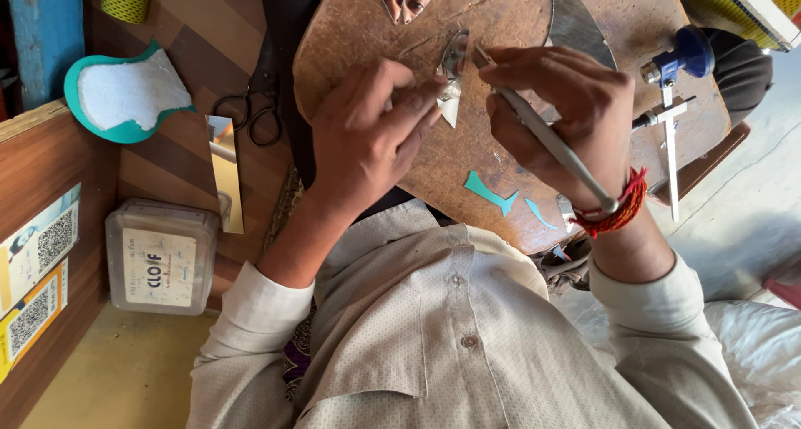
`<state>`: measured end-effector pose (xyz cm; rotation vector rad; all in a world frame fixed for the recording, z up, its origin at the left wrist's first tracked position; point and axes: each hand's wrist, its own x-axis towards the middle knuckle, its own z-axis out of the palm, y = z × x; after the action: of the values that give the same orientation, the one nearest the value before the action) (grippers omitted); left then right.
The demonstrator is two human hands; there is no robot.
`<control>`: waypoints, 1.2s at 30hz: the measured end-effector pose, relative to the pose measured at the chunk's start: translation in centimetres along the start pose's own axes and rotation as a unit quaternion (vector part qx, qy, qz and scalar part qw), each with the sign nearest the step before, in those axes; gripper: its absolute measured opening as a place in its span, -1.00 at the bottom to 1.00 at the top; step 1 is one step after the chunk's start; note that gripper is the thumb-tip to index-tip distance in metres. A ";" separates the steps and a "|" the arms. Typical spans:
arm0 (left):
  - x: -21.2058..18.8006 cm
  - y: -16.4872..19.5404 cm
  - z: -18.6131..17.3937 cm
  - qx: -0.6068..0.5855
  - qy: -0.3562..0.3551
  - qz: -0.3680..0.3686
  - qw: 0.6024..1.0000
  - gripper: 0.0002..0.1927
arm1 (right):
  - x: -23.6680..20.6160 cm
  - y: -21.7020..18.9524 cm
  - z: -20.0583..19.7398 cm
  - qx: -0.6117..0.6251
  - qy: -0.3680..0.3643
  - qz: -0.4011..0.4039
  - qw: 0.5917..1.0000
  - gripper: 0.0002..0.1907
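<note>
Left hand (pixel 371 137) pinches small silvery mirror shard (pixel 451 78) on round brown wooden board (pixel 501 158), right hand (pixel 567 120) grips slim metal cutter (pixel 546 137); score steadily, light pressure

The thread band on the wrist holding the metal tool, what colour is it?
Red, on the head view: thread band.

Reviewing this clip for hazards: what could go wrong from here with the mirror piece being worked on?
The left hand pinches a small pointed mirror shard bare-fingered; its edges could cut the fingers. The right hand presses a slim metal tool against the shard near those fingers, so a slip might jab them or snap the piece. More mirror pieces lie loose on the round wooden board, close to both wrists.
</note>
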<state>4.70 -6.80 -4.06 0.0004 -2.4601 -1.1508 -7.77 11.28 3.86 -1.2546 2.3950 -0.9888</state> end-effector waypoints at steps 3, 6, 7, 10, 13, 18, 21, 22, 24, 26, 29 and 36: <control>-0.2 0.2 0.0 0.002 -0.008 -0.006 1.000 -0.85 | 1.1 -0.2 0.2 0.003 -0.003 0.005 1.000 -0.84; -0.3 0.3 -0.2 0.013 -0.007 -0.009 1.000 -0.84 | 1.9 -0.5 0.3 -0.002 -0.012 0.015 1.000 -0.80; -0.3 0.3 -0.3 0.010 -0.008 -0.011 1.000 -0.84 | 2.1 -0.6 0.4 -0.005 -0.015 0.021 1.000 -0.78; -0.2 0.1 -0.4 0.006 -0.007 -0.015 1.000 -0.84 | 2.7 -0.7 0.5 -0.004 -0.022 0.009 1.000 -0.85; -0.2 -0.2 -0.4 0.004 -0.001 -0.013 1.000 -0.83 | 3.0 -0.6 0.6 -0.010 -0.031 0.000 0.999 -0.84; -0.5 -0.7 -0.2 -0.007 0.000 -0.007 1.000 -0.77 | 3.3 -0.5 0.9 -0.024 -0.037 -0.008 0.999 -0.85; -0.6 -0.9 -0.1 0.001 0.001 -0.006 1.000 -0.75 | 3.4 -0.7 0.8 -0.025 -0.041 -0.005 0.999 -0.85; -0.6 -0.9 -0.1 0.000 0.001 -0.007 1.000 -0.76 | 3.5 -0.8 0.8 -0.028 -0.043 -0.004 0.999 -0.85; -0.6 -0.8 -0.1 0.000 0.003 -0.008 1.000 -0.76 | 3.7 -1.0 0.8 -0.036 -0.048 0.000 0.998 -0.85; -0.5 -0.8 -0.1 -0.002 0.002 -0.011 1.000 -0.79 | 3.9 -1.1 0.8 -0.049 -0.052 -0.005 0.997 -0.85; -0.3 -0.6 -0.2 0.001 0.004 -0.010 1.000 -0.82 | 4.4 -1.3 0.8 -0.066 -0.061 -0.010 0.996 -0.86; -0.3 -0.6 -0.2 -0.003 0.017 -0.014 1.000 -0.88 | 5.2 -1.8 0.2 -0.072 -0.090 0.008 0.993 -0.87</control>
<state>4.90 -7.31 -4.49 0.0521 -2.4335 -1.1589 -9.60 6.34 5.39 -1.3110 2.3653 -0.6764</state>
